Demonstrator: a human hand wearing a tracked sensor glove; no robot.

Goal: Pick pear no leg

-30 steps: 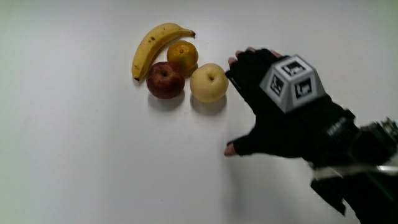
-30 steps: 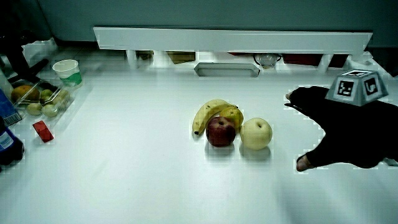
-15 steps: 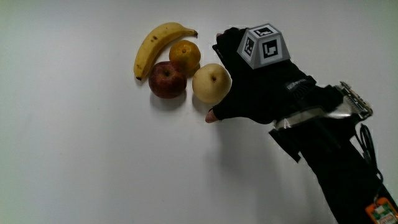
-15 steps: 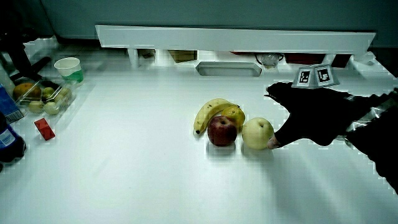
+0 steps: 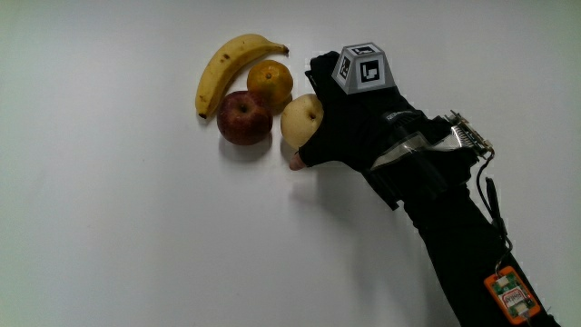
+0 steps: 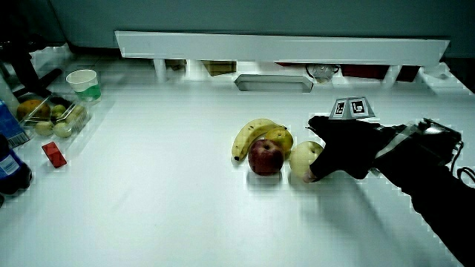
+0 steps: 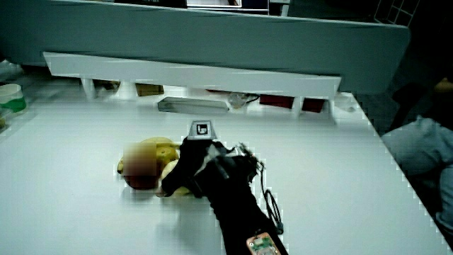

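Item: the hand (image 5: 349, 127), black-gloved, patterned cube (image 5: 362, 69) on its back, forearm trailing toward the person. It lies over and against the pear (image 5: 300, 118), fingers draped across the fruit's upper curve and the bare thumb tip (image 5: 296, 164) low on the side nearer the person; the wrap looks snug but not certainly closed, so the grip is judged forming rather than secured. The pear is pale yellow, round, smooth-skinned with a shallow stem dimple, sitting on the table (image 5: 127, 245) half hidden under the glove, also visible in a side view (image 6: 302, 158). Just beside the hand's fingertips: an apple (image 5: 243, 117), dark red, glossy, touching or nearly touching the pear; an orange (image 5: 270, 83), dimpled skin, close to the pear; a banana (image 5: 226, 65), curved, yellow, lightly spotted, farthest from the hand. Handling note: the fruit is firm and rounded, likely to roll, so close thumb and fingers on opposing sides below its widest part, then lift straight up to avoid nudging apple and orange. Table white, matte, flat.
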